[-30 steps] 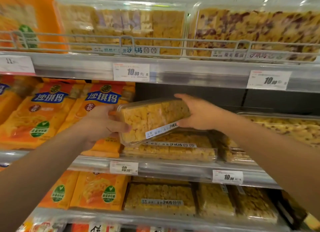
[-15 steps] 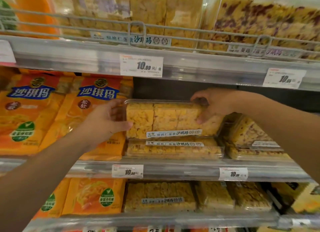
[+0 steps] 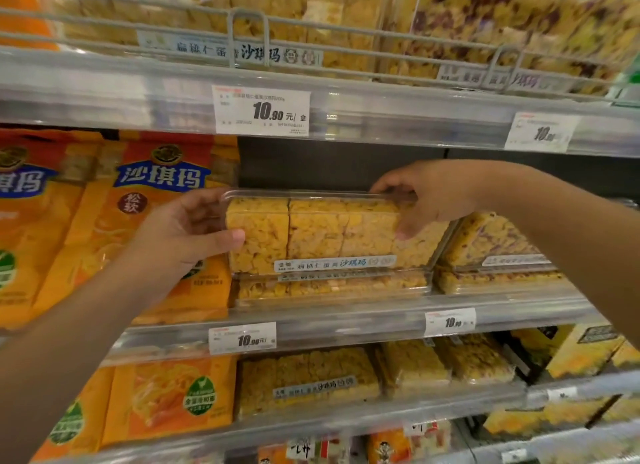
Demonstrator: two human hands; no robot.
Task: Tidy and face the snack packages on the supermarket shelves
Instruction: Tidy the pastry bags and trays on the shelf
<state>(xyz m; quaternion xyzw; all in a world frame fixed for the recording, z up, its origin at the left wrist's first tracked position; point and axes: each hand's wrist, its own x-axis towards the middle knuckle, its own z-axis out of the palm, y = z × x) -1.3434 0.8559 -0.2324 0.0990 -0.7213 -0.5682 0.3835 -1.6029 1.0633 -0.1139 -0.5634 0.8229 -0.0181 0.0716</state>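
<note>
A clear plastic box of yellow sachima cakes (image 3: 322, 233) stands on its long edge, label facing out, on top of a flat box of the same kind (image 3: 329, 287) on the middle shelf (image 3: 346, 320). My left hand (image 3: 187, 228) grips the box's left end, thumb across the front. My right hand (image 3: 429, 195) grips its upper right corner, fingers over the top edge and thumb on the front.
Orange sachima bags (image 3: 152, 221) stand to the left. Boxes with dark fruit bits (image 3: 491, 249) lie to the right. The upper shelf has a wire rail (image 3: 247, 35) and a price tag (image 3: 261, 112). More boxes (image 3: 308, 380) and bags (image 3: 166, 398) fill the lower shelf.
The box went from tilted in the air between my hands to upright on the flat box. The view has moved closer to the shelf.
</note>
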